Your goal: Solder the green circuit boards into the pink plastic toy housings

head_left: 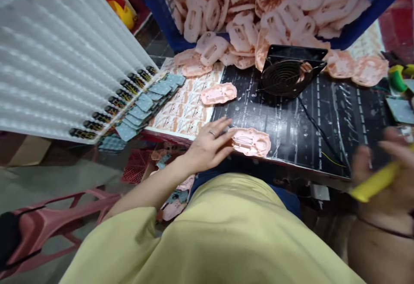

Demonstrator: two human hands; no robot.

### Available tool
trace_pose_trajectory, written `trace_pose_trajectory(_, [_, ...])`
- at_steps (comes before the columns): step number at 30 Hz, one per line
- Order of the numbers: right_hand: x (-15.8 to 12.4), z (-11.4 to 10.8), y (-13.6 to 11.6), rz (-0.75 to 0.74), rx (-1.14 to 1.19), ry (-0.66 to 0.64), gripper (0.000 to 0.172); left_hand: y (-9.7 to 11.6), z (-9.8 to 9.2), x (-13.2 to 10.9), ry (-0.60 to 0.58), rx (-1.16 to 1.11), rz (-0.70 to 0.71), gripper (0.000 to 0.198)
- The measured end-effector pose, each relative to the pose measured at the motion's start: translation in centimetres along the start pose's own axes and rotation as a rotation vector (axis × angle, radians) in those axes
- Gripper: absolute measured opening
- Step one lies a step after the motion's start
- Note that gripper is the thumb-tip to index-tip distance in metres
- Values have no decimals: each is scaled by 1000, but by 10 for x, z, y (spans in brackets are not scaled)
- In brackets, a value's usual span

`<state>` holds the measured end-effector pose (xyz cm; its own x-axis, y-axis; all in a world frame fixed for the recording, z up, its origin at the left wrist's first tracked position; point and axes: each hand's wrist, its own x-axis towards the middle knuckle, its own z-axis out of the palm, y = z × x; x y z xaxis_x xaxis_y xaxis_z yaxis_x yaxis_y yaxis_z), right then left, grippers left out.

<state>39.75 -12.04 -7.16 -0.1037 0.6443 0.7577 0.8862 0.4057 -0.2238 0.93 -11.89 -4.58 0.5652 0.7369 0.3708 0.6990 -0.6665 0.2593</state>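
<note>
My left hand (211, 142) lies with fingers spread at the left end of a pink plastic shell (252, 142), its fingertips touching or just over it. The shell rests hollow side up near the table's front edge, with thin wires inside. A second pink shell (219, 94) lies farther back. Off to the right, my right hand (388, 167) is blurred by motion and holds a long yellow tool (377, 182), whose exact kind I cannot make out. Its thumb and forefinger stand apart above the tool.
A blue crate (161, 17) piled with pink shells stands at the back, some spilling out in front. A black fan (287, 75) with a cable sits on the table. At left are bluish boards (142, 103) and a white foam tray (64, 51) holding small black wired parts.
</note>
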Motion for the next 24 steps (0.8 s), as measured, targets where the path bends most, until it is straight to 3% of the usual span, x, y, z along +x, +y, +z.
trace_pose_trajectory(2, [-1,10,-29,-188,-28,-33,46,10,9,0,-19,33,64,42])
trace_pose_trajectory(5, [2,36,-71,-375,194,-220,49,15,12,0,-62,48,81,44])
trace_pose_trajectory(8, [11,56,-93,-405,376,-313,49,-8,0,9,-33,34,9,51])
trace_pose_trajectory(11, [22,67,-101,-399,406,-329,49,-56,-15,34,-53,77,-201,55])
trace_pose_trajectory(14, [30,73,-105,-438,441,-333,42,-93,-20,59,-260,97,-428,61])
trace_pose_trajectory(16, [35,76,-107,-446,443,-342,41,-93,-19,67,-424,70,-420,62])
trace_pose_trajectory(19, [41,76,-104,-419,429,-342,44,-68,-18,69,-551,34,-240,61])
trace_pose_trajectory(22, [48,78,-99,-396,405,-329,38,-63,-26,76,-520,28,-209,62])
trace_pose_trajectory(24, [53,83,-99,-400,399,-338,34,-86,-32,90,-413,93,-356,61])
